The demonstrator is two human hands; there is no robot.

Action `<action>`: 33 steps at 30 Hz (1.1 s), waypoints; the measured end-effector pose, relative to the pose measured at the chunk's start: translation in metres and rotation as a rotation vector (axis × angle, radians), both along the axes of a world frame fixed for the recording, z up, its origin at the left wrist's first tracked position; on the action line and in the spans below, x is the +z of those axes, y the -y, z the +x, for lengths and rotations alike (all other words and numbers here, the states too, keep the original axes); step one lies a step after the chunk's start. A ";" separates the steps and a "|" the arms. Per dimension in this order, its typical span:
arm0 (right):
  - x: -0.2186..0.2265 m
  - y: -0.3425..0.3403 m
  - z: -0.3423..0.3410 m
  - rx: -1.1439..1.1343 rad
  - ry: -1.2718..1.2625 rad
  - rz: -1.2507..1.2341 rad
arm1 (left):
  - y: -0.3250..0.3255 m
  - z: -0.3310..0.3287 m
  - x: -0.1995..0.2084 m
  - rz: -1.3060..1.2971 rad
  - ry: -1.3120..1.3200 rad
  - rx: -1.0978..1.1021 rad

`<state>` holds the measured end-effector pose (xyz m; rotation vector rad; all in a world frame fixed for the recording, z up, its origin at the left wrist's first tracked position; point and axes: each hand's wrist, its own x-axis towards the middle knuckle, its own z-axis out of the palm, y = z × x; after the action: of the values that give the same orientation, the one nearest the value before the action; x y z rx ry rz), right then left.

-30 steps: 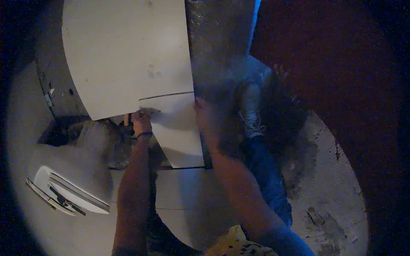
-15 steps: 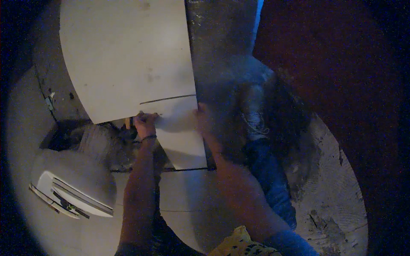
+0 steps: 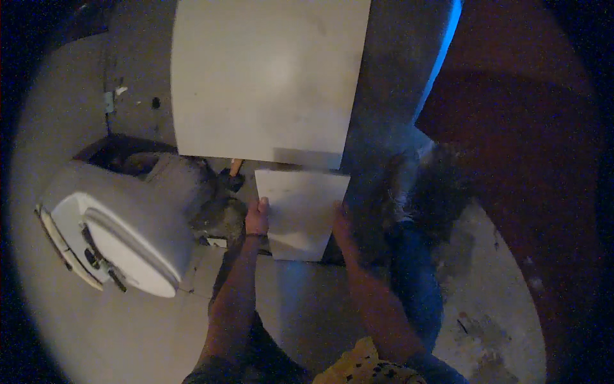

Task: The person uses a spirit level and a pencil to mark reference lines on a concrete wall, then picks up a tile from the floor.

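Both my hands hold a small white flat panel (image 3: 303, 208) by its two sides. My left hand (image 3: 257, 219) closes on its left edge, with the thumb on the top face. My right hand (image 3: 340, 219) grips the opposite edge; most of its fingers are dark and hard to make out. Just beyond the panel lies a large white sheet (image 3: 268, 83), and a dark gap now separates the two. A short orange-brown handle (image 3: 236, 168) sticks out from under the sheet's near edge, left of the panel.
A white rounded fixture with a lid-like top (image 3: 137, 249) stands at the left. Beside it lies a grey, dusty heap (image 3: 182, 179). A blue-jeaned leg (image 3: 412, 281) with a laced shoe (image 3: 400, 198) is at the right. Rough, stained floor (image 3: 486, 307) lies beyond.
The small panel has come apart from the large sheet, where only a partial slit showed before. Both hands have drawn it nearer, the left shifting to its side edge. The view has shifted.
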<state>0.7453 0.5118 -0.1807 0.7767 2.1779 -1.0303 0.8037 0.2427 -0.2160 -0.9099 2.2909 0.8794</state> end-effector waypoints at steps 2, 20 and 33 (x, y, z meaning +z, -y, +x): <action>0.047 -0.011 0.006 0.020 -0.009 0.038 | -0.019 -0.025 0.083 0.139 -0.057 0.153; 0.569 -0.017 -0.061 0.687 -0.736 -0.289 | 0.041 -0.101 0.518 0.299 -0.922 -0.244; 0.659 -0.039 -0.090 0.621 -1.054 0.012 | -0.160 -0.252 0.864 0.328 -1.235 -0.755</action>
<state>0.6553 0.5511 0.4786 -0.6159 2.9442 -1.2013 0.5516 0.4032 0.6479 0.9018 2.8532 1.5873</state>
